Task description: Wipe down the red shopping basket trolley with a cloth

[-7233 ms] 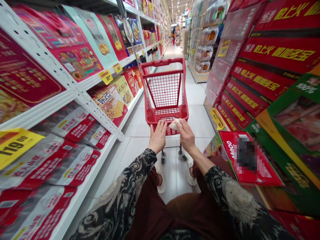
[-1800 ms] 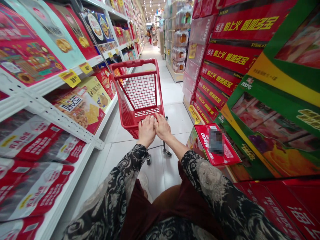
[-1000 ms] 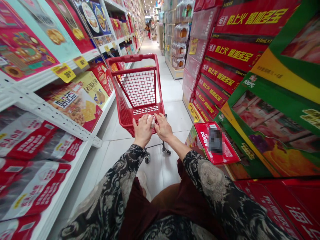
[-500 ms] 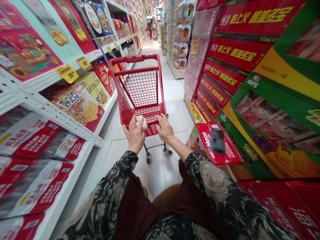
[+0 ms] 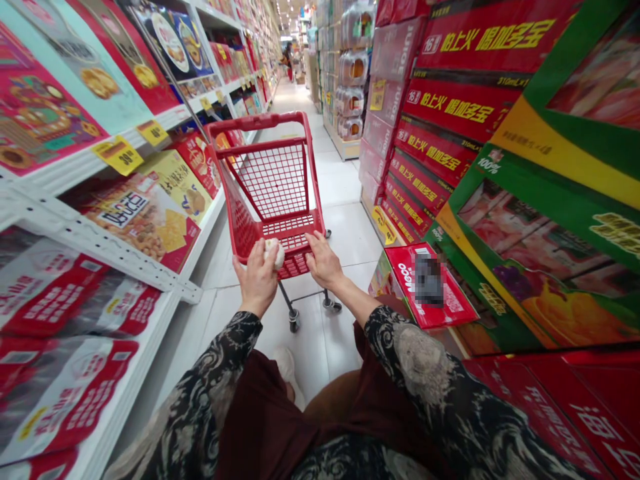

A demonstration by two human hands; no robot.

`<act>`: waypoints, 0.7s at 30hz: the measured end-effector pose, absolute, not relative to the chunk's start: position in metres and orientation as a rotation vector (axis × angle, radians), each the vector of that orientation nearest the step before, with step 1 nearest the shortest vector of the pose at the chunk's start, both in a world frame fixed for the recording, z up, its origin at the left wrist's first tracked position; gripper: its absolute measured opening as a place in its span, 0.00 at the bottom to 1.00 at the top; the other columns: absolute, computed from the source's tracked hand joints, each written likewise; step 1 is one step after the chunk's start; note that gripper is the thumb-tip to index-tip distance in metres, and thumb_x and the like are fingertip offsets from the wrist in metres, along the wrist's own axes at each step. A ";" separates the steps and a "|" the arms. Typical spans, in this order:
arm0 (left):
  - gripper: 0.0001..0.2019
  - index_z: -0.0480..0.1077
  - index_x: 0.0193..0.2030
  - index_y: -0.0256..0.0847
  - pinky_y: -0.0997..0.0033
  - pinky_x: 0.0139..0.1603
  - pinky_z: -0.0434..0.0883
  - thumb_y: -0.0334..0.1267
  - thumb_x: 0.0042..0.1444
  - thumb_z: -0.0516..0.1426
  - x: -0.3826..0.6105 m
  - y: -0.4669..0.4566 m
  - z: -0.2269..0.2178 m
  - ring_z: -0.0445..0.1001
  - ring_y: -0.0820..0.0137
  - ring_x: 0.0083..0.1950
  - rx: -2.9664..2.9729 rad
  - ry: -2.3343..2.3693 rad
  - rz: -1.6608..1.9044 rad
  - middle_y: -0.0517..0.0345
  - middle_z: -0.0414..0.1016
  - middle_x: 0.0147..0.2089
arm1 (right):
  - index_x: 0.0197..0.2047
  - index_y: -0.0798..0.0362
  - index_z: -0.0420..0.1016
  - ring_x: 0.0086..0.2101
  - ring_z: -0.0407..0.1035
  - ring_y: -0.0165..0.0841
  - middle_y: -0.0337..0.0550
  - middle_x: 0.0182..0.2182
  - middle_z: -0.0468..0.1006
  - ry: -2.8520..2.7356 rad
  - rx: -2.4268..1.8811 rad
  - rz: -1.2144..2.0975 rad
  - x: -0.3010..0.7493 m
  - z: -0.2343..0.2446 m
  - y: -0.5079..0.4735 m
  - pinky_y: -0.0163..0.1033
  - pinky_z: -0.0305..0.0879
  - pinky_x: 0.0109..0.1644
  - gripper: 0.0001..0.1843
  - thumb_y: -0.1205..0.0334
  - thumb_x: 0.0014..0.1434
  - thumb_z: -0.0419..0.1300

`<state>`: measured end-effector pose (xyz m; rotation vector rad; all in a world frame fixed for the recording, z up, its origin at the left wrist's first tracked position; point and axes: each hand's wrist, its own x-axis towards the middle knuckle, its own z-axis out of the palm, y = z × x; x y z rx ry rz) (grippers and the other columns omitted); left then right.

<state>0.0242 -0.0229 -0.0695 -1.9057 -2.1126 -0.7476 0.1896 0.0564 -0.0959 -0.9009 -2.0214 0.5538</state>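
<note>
At the near-left corner of the red cart [image 5: 287, 225], the left hand [image 5: 257, 280] is closed around a crumpled white wad [image 5: 275, 254], which sticks out on the side facing the right hand [image 5: 325, 261] and shows no clear long axis. The right hand, farther from the wad, lies at the cart's near-right edge; whether it grips, I cannot tell. The cart stretches away beyond both.
</note>
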 end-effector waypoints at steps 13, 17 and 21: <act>0.22 0.66 0.59 0.49 0.39 0.67 0.37 0.32 0.58 0.48 0.057 -0.006 -0.068 0.60 0.59 0.65 -2.084 -2.026 -0.681 0.48 0.61 0.66 | 0.63 0.57 0.59 0.64 0.50 0.38 0.50 0.60 0.65 -2.068 -0.960 0.510 0.197 -0.090 0.054 0.49 0.53 0.66 0.29 0.67 0.58 0.50; 0.22 0.67 0.58 0.51 0.40 0.67 0.35 0.31 0.59 0.47 0.021 -0.024 -0.068 0.62 0.59 0.64 -2.047 -1.996 -0.644 0.48 0.63 0.65 | 0.63 0.56 0.59 0.64 0.50 0.37 0.50 0.60 0.65 -2.110 -0.982 0.465 0.199 -0.088 0.053 0.48 0.55 0.64 0.28 0.69 0.58 0.50; 0.21 0.67 0.57 0.46 0.39 0.66 0.37 0.32 0.60 0.46 -0.017 -0.042 -0.062 0.64 0.56 0.62 -1.910 -2.051 -0.569 0.43 0.64 0.64 | 0.62 0.56 0.61 0.64 0.50 0.37 0.49 0.60 0.66 -2.120 -1.021 0.451 0.200 -0.086 0.051 0.47 0.54 0.64 0.28 0.70 0.58 0.50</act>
